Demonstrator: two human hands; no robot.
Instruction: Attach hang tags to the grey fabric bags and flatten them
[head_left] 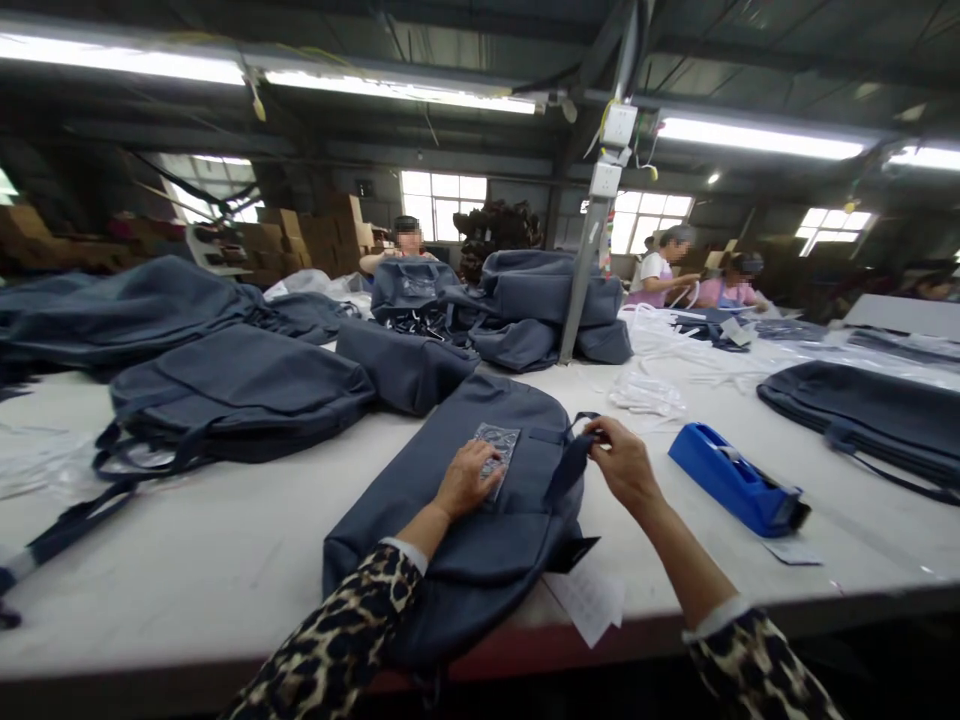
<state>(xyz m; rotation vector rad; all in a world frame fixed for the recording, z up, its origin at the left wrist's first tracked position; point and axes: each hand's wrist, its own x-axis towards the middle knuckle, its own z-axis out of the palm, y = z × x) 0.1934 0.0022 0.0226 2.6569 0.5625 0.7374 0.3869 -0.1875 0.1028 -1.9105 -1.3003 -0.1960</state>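
A grey-blue backpack (480, 540) lies flat on the white table (187, 560) right in front of me. My left hand (466, 478) rests on it with curled fingers pressing a small clear plastic packet (496, 445) against the fabric. My right hand (621, 458) pinches the backpack's dark strap (571, 462) near the top handle. A white paper tag (589, 600) hangs from the bag at the table's front edge.
A blue tape dispenser (735, 478) lies right of my hands, with a small label (793, 552) near it. More grey backpacks (240, 395) are piled left and behind, another at the right (870, 410). A metal post (592, 240) stands mid-table. Three people (667, 265) work at the far side.
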